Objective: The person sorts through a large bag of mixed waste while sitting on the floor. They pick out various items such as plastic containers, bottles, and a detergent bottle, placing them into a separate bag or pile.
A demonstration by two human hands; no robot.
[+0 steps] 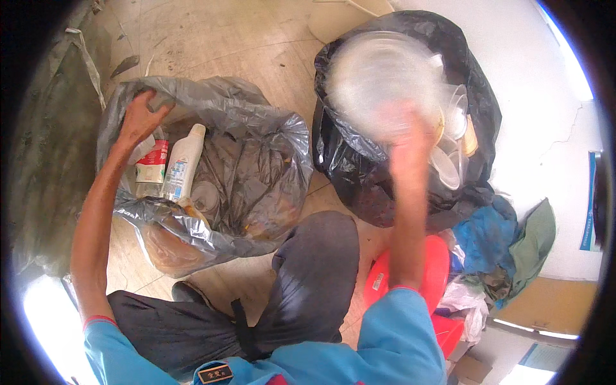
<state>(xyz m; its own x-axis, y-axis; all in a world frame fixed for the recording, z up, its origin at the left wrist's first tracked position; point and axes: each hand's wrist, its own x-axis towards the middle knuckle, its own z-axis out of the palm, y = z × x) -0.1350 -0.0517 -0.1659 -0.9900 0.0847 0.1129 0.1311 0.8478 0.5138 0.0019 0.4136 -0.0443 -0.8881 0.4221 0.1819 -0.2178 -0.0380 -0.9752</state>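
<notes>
My left hand [144, 118] reaches to the far left corner of a grey plastic bag [231, 98], touching it near the rim with thumb and fingers apart. Inside that bag a white plastic bottle [184, 161] with a cream cap leans beside a clear container [153, 161] with a red and white label. My right hand [409, 127] is blurred over a black plastic bag [474, 62]. It grips a large whitish translucent plastic item [385, 77], also blurred, whose exact shape cannot be told. Clear plastic cups [445, 166] lie beside it in the black bag.
A red plastic object [435, 255] lies under my right forearm. Right of it is a heap of blue cloth or plastic [486, 236] and white bags [464, 303]. A large greyish sack [53, 159] stands at left. A beige basin [337, 19] sits behind, near a white wall [539, 110].
</notes>
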